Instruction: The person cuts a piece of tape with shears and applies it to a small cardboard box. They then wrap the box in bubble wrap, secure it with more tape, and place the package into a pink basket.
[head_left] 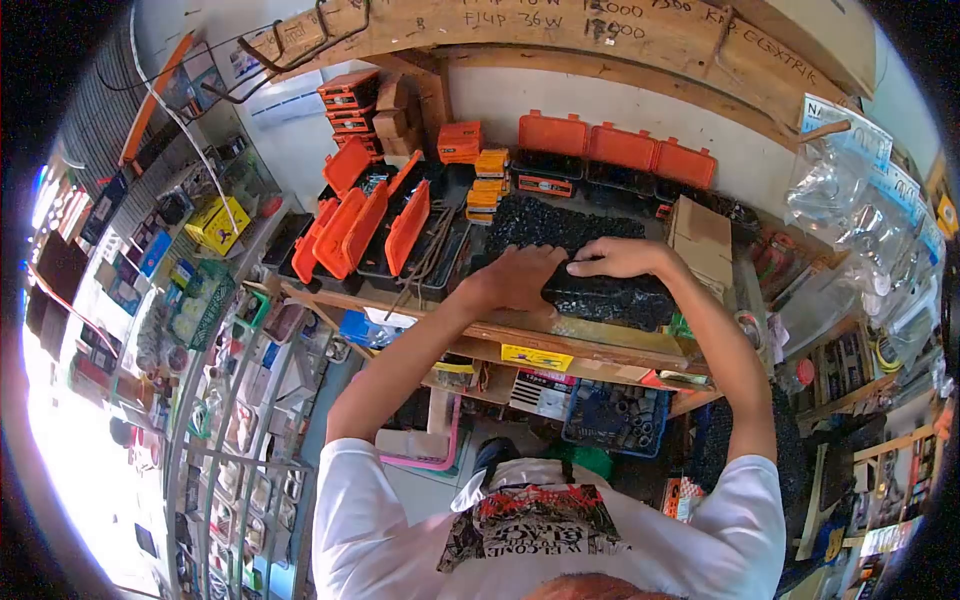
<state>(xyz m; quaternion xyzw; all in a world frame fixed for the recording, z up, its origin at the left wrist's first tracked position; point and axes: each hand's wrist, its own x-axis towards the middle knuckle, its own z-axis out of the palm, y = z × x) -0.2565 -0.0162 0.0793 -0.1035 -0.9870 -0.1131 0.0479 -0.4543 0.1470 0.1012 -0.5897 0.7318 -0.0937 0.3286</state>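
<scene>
A sheet of black bubble wrap (545, 222) lies on the wooden workbench, and its near part is folded into a long, box-like bundle (612, 303). Whatever may be inside the bundle is hidden. My left hand (515, 280) grips the bundle's left end, fingers across the top and thumb lower on the near side. From the right, my right hand (622, 258) bends over the upper edge of the bundle, its thumb pointing left and its fingers closed on the wrap. The two hands are close together, with a small gap between them.
Black organizer cases with raised orange lids (350, 232) stand left of the wrap, more orange lids (622, 149) behind. Small orange boxes (487, 187) are stacked beside it. A cardboard piece (700, 245) lies right. Below the bench sits a blue crate of fittings (615, 418).
</scene>
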